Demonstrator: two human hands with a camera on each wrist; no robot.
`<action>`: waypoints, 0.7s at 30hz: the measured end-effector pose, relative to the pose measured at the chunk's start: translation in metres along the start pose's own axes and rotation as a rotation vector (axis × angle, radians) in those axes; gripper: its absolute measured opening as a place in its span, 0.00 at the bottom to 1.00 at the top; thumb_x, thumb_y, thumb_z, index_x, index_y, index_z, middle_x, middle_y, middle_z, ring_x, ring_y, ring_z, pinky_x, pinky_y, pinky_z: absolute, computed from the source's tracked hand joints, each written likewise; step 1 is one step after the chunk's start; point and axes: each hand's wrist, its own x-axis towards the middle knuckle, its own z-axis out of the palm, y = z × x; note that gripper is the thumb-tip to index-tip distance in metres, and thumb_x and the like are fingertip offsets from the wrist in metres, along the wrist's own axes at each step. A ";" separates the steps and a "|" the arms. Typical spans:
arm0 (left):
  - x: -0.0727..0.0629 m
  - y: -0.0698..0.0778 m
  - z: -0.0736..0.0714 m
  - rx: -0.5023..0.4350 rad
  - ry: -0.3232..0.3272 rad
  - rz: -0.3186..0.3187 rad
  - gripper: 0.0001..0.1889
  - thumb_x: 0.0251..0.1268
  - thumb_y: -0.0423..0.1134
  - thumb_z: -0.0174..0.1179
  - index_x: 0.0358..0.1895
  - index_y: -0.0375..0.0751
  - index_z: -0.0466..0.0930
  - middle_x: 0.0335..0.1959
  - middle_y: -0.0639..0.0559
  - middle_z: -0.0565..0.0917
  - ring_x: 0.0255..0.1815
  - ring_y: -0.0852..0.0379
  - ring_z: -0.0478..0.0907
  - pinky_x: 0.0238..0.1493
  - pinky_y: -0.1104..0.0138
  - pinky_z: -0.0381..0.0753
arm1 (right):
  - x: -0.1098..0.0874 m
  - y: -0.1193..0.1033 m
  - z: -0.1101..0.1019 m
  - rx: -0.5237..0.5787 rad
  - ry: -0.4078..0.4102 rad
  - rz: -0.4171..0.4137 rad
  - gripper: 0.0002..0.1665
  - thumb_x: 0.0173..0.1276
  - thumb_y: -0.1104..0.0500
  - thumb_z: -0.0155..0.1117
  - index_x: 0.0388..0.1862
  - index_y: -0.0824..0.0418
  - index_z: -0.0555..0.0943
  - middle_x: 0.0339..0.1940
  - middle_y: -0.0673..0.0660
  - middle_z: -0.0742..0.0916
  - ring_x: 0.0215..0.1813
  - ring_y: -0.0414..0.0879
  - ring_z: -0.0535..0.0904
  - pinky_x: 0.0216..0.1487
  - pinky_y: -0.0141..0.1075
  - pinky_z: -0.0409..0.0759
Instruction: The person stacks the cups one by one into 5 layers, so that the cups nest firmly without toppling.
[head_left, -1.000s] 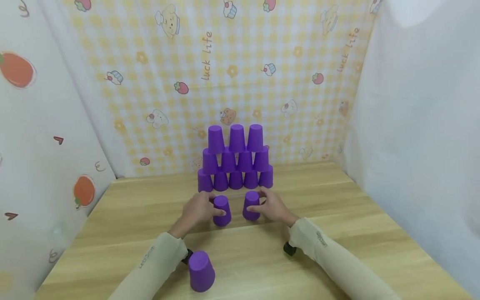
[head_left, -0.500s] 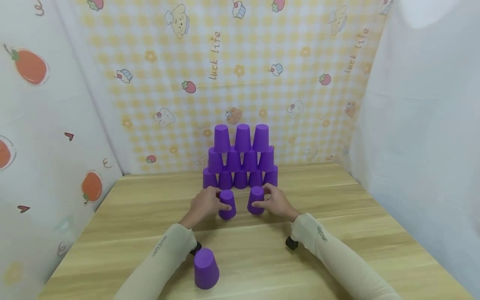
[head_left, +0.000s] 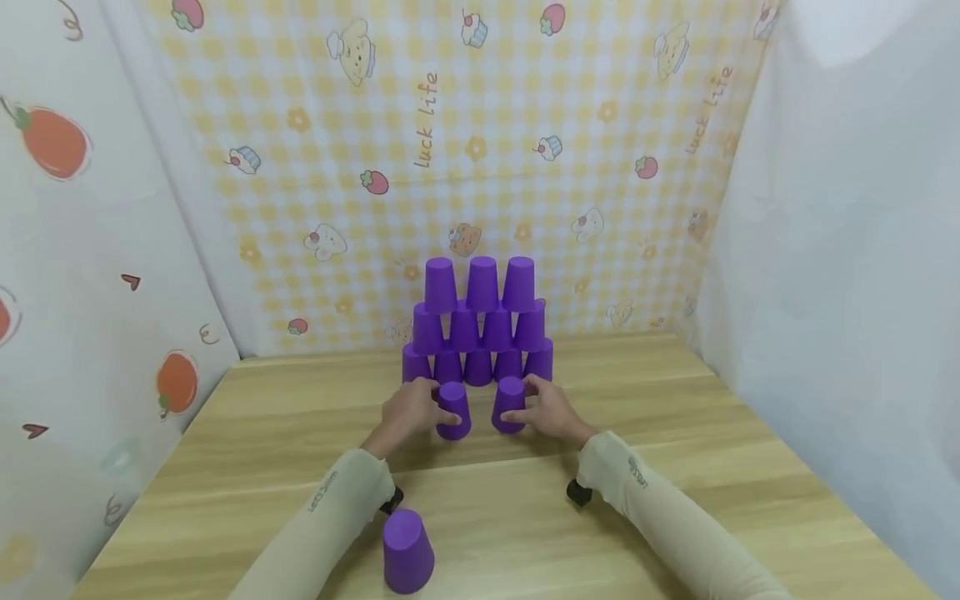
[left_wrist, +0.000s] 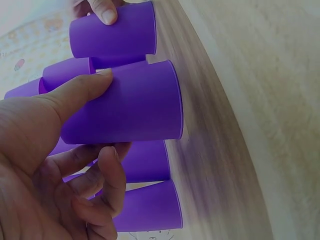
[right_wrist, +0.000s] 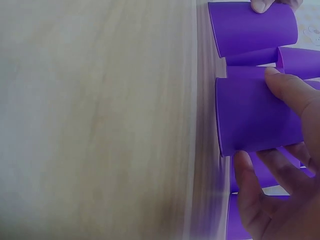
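Note:
In the head view my left hand (head_left: 409, 410) pinches an upside-down purple cup (head_left: 454, 402), thumb on the near side. To its right, my right hand (head_left: 553, 412) grips a second purple cup (head_left: 510, 398) the same way. A small gap separates these two cups. Just behind them stands a stack of upside-down purple cups (head_left: 482, 285) in three tiers, with three cups on top. The left wrist view shows the thumb (left_wrist: 82, 92) along the held cup (left_wrist: 135, 107) and fingers under it. In the right wrist view the other held cup (right_wrist: 250, 110) lies between thumb and fingers.
Another upside-down purple cup (head_left: 408, 552) stands near the front, beside my left sleeve (head_left: 318, 525). The wooden table (head_left: 510, 517) meets a patterned cloth (head_left: 337, 200) close behind the stack. White cloths hang at both sides.
Both hands have carried their cups slightly farther back, nearer the stack. Over the last half second they barely move. The head view has shifted a little; the stack and the front cup stay put.

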 end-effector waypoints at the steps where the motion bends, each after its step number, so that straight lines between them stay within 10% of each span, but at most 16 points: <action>1: 0.001 0.000 0.001 -0.003 -0.003 -0.003 0.35 0.41 0.52 0.81 0.55 0.40 0.83 0.41 0.49 0.87 0.38 0.53 0.82 0.37 0.55 0.79 | 0.000 0.000 0.000 -0.002 -0.005 0.004 0.27 0.51 0.53 0.82 0.44 0.58 0.77 0.46 0.55 0.87 0.51 0.50 0.83 0.53 0.46 0.81; 21: 0.005 -0.006 0.008 -0.014 -0.010 -0.022 0.34 0.41 0.53 0.80 0.54 0.41 0.82 0.41 0.49 0.87 0.33 0.55 0.79 0.32 0.61 0.75 | 0.000 0.001 0.002 -0.015 -0.029 0.018 0.30 0.50 0.55 0.83 0.48 0.61 0.78 0.44 0.56 0.87 0.45 0.48 0.84 0.47 0.41 0.83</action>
